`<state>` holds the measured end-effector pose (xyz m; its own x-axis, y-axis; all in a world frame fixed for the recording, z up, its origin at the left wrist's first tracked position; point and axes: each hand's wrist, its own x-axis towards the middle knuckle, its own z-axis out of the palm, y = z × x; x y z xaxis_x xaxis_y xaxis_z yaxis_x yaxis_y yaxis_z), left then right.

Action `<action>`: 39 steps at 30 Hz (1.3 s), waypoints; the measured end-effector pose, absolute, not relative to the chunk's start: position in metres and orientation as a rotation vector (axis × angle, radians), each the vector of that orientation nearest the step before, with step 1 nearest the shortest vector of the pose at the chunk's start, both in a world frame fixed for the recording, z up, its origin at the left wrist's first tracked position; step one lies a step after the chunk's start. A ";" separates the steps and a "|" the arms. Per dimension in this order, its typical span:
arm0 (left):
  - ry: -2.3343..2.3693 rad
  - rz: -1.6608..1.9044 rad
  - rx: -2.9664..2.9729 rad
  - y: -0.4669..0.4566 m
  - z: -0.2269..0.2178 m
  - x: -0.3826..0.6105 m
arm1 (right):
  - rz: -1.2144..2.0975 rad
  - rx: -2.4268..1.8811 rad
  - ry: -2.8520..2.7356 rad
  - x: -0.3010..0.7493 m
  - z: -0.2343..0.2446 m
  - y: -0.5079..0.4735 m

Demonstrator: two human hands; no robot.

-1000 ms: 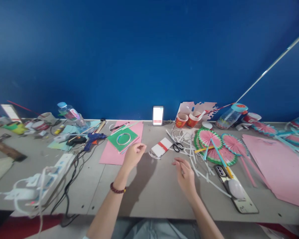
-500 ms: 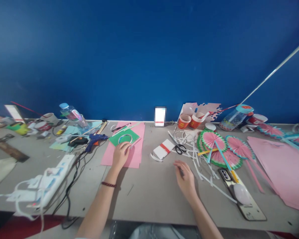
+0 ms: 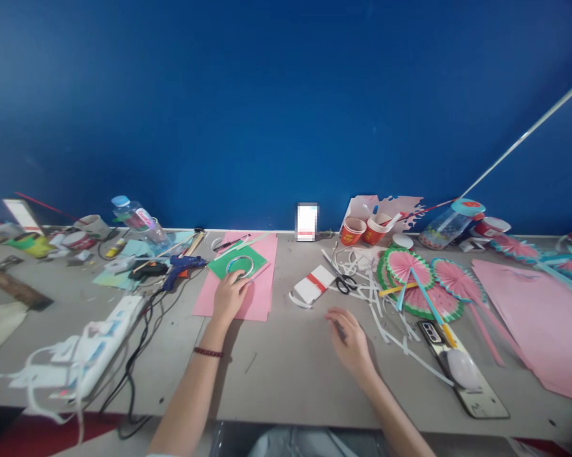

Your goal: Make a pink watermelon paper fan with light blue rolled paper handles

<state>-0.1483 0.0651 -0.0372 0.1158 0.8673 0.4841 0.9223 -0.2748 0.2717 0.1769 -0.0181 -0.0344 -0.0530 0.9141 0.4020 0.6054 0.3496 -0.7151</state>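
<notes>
My left hand reaches forward over a pink paper sheet. Its fingertips touch the near edge of a green card that carries a white ring. The fingers are bent down onto the card and hold nothing I can see. My right hand hovers low over the grey table, its fingers pinched round a small dark thin object that I cannot name. A white packet with a red band lies between the two hands.
Black scissors and white paper strips lie right of the packet. Watermelon paper fans, a phone, red cups and large pink sheets fill the right. A blue glue gun, cables, a power strip and a bottle crowd the left.
My left hand has gone forward and left from the table's middle onto the green card with the ring. My right hand has stayed nearly in place, still pinched.
</notes>
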 end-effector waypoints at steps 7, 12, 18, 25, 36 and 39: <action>-1.861 -0.873 -2.258 0.064 -0.036 -0.146 | 0.568 -1.078 -2.193 0.142 0.005 -0.001; -1.850 -0.871 -2.234 0.065 -0.034 -0.144 | 0.570 -1.031 -2.342 0.101 0.030 0.044; -1.855 -0.869 -2.209 0.071 -0.039 -0.146 | 0.656 -1.172 -2.243 0.043 0.029 0.097; -1.833 -0.874 -2.245 0.075 -0.041 -0.149 | 0.528 -1.292 -2.261 0.005 0.003 0.113; -1.899 -0.820 -2.291 0.072 -0.039 -0.152 | 0.381 -1.262 -2.289 -0.012 -0.024 0.113; -1.917 -0.825 -2.287 0.071 -0.038 -0.152 | 0.329 -1.211 -2.339 -0.012 -0.025 0.114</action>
<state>-0.1518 0.0715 -0.0381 0.0917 0.9021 0.4218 0.9263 -0.2327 0.2963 -0.0119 0.1136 -0.0247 -0.4914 0.8154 0.3059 0.6993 0.5788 -0.4194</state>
